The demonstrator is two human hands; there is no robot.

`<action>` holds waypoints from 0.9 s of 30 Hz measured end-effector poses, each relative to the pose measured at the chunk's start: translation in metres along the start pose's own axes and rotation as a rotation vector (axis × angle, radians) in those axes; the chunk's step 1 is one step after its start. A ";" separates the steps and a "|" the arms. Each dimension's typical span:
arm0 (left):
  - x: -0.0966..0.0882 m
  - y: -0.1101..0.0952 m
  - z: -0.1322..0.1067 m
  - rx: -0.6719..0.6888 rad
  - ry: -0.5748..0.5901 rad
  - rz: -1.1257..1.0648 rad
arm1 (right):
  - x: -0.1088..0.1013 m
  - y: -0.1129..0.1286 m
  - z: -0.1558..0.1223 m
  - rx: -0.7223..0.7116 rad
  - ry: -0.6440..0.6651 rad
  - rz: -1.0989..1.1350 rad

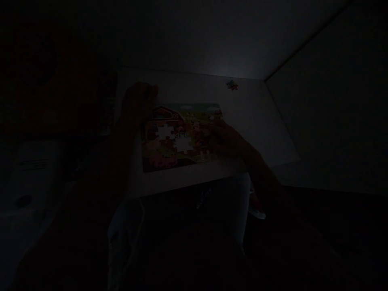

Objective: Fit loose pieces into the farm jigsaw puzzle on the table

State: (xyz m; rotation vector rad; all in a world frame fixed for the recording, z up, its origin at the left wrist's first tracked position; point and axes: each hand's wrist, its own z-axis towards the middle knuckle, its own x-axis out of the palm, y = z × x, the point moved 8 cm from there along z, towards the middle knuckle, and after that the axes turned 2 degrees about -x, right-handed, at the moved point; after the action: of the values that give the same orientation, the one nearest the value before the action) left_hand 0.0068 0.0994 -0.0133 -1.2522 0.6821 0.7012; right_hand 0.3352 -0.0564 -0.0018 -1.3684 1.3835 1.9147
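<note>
The view is very dark. A jigsaw puzzle [194, 115] with a farm picture and a red barn lies on the white table [257, 121]. White gaps show in its left middle part. My left hand [139, 99] is beside the puzzle's upper left corner, fingers curled together; whatever they may hold is hidden in the dark. Across the puzzle's right side rests my right hand [226, 137], its fingers reaching over the picture and covering part of it. A loose puzzle piece or small cluster [232, 85] lies near the table's far edge.
White walls [327, 101] meet behind and right of the table. At the left stands a large reddish-orange object [48, 81], too dark to name. Below it is a pale surface [33, 169] with dark printed lines. My legs are under the table's near edge.
</note>
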 end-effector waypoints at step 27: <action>0.002 -0.005 0.002 0.040 -0.065 -0.024 | 0.035 0.062 -0.083 -0.121 -0.112 -0.210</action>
State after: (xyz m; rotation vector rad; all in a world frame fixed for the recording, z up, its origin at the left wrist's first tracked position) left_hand 0.0124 0.1005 -0.0118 -1.1939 0.6243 0.7025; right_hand 0.3114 -0.1631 -0.0050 -1.3789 1.0425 1.9280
